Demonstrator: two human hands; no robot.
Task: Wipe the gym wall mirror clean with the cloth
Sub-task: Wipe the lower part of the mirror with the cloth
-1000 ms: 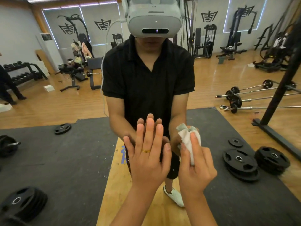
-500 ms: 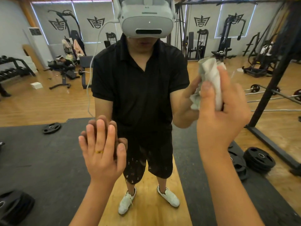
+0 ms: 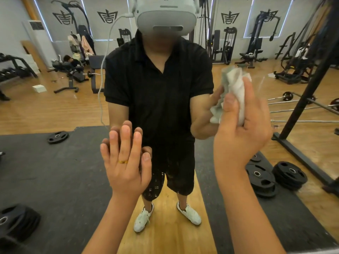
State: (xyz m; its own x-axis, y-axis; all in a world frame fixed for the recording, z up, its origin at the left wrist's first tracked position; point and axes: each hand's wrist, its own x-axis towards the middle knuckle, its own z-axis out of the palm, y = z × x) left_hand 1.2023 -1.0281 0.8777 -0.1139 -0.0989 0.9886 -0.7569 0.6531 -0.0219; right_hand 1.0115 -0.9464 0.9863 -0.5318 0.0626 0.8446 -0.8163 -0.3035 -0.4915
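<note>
The wall mirror [image 3: 55, 171] fills the whole head view and reflects me in a black shirt and a white headset. My left hand [image 3: 126, 162] lies flat against the glass at lower centre, fingers straight and pointing up, a gold ring on one finger. My right hand [image 3: 240, 131] grips a bunched white cloth [image 3: 236, 90] and holds it up at the glass at chest height, right of my reflection. A faint smear shows on the glass just right of the cloth.
Everything else is reflection: grey floor mats, a wooden floor strip, black weight plates [image 3: 275, 175] at lower right, barbells [image 3: 302, 105] and a black rack post [image 3: 311, 85] on the right, gym machines behind. The mirror's lower edge shows at bottom right.
My right hand lifted the cloth from waist height up and right to chest height, then eased slightly down. My left hand stayed flat on the glass. My head tilted up a little.
</note>
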